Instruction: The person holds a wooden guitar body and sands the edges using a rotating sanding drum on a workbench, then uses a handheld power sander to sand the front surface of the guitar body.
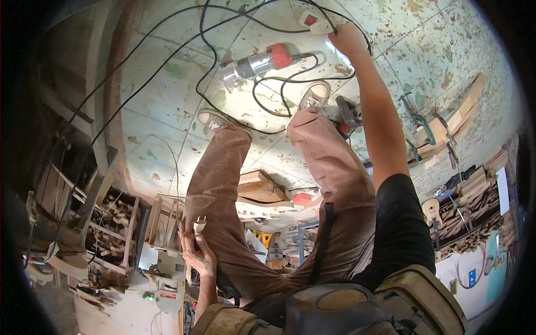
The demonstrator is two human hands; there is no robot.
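Observation:
My left hand (199,254) holds a pale two-pin plug (199,225) upright beside my left thigh, with a thin cord beside it. My right hand (349,43) reaches to the upper right and grips around a white power strip (319,24) with a red switch and black cables; its fingertips are partly hidden. A silver power tool (251,67) with a red top lies on the tiled floor (156,106) between the cables, its black cord looped beside my shoes.
Black cables (212,50) cross the floor. A dark tool (348,111) lies beside my right shoe, with clamps (425,128) and a long board (458,111) farther right. Wood pieces and shelves (114,231) line the left, and stacked timber (474,201) the right.

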